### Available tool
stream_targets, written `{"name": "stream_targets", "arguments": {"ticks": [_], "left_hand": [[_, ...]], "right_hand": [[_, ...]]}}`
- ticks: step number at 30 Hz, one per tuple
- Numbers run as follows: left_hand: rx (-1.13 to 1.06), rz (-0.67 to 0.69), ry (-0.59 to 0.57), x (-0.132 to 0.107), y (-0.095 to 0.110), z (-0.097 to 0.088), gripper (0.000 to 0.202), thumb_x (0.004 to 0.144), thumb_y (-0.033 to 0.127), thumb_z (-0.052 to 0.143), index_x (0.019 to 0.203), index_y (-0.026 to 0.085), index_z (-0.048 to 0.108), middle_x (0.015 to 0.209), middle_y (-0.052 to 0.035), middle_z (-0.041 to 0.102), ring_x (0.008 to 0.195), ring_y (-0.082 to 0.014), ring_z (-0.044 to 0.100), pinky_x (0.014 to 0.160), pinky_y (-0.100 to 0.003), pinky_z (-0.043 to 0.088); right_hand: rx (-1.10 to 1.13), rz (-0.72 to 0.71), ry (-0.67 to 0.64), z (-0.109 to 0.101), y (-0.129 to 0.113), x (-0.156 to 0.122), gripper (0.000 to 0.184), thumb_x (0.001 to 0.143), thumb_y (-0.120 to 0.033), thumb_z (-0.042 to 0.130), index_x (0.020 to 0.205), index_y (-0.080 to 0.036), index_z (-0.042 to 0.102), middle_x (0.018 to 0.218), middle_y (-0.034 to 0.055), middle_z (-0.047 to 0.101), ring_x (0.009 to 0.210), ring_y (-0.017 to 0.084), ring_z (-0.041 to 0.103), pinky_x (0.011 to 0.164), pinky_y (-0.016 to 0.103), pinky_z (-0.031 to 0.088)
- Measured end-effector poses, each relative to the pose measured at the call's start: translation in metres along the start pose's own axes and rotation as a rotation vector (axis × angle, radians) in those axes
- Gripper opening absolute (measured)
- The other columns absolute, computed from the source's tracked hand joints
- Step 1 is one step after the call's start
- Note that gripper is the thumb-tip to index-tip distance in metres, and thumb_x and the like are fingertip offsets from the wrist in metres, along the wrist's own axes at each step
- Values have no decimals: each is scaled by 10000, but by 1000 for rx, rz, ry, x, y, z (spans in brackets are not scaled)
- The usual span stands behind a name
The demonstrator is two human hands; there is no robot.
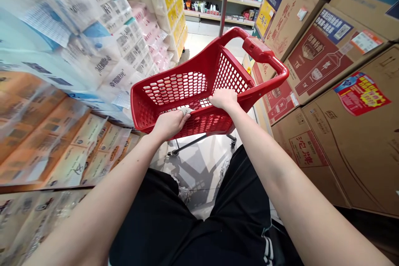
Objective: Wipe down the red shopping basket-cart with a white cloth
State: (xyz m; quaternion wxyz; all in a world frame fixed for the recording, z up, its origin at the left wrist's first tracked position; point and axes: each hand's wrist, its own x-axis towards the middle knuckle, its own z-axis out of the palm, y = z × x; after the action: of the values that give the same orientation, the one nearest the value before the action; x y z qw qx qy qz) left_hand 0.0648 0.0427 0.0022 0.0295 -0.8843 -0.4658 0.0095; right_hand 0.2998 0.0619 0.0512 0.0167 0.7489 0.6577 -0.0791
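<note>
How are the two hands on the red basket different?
The left hand has a crumpled white scrap sticking out from its fingers; the right hand holds nothing but the rim. The left hand sits lower and nearer the person; the right hand reaches farther along, towards the handle. Both are bare and curled on the rim of the red basket.

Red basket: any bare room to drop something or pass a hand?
Red basket: inside is bare between its mesh walls; left hand with cloth and right hand crowd the near rim. Floor ahead of it is open. Tissue packs left and cartons right hem the sides.
</note>
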Motion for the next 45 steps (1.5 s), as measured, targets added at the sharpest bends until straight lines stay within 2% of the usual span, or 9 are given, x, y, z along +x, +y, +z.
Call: {"name": "stream_targets", "arguments": {"ticks": [5,12,22,28,37,45], "left_hand": [[-3,-13,0,3,4,0,598,988,561,124,862,199,582,863,-109,696,775,-233,660,593,-298,386],[0,-41,9,6,10,2,588,991,557,136,862,192,578,839,-102,685,757,-243,649,564,-308,332],[-23,20,-8,12,6,1,596,988,568,145,819,194,578,820,-107,684,708,-245,628,542,-321,270],[-127,-44,28,14,7,0,659,985,578,83,788,195,581,815,-108,693,711,-243,637,552,-317,292],[-96,-97,49,10,8,9,675,979,593,72,779,194,579,803,-110,701,754,-258,667,577,-318,334],[-126,-101,18,15,11,3,663,980,590,107,811,192,610,840,-119,708,784,-264,671,607,-320,380]], "right_hand": [[-8,7,36,1,2,0,440,906,-370,403,1142,-161,710,1197,168,695,1116,302,642,919,369,451],[-12,19,72,2,5,4,416,886,-367,426,1091,-167,727,1152,141,713,1071,298,658,882,359,474],[-16,18,95,4,5,5,397,883,-367,439,1057,-164,733,1116,139,721,1037,296,665,872,356,472],[-13,22,90,4,5,4,399,885,-368,443,1074,-164,729,1132,140,716,1045,293,662,866,346,472],[-38,27,95,0,3,0,437,926,-378,425,1139,-117,703,1173,173,698,1121,269,635,940,312,430],[-23,11,122,3,7,5,408,897,-385,427,1047,-161,732,1094,144,726,1009,283,672,853,338,477]]}}
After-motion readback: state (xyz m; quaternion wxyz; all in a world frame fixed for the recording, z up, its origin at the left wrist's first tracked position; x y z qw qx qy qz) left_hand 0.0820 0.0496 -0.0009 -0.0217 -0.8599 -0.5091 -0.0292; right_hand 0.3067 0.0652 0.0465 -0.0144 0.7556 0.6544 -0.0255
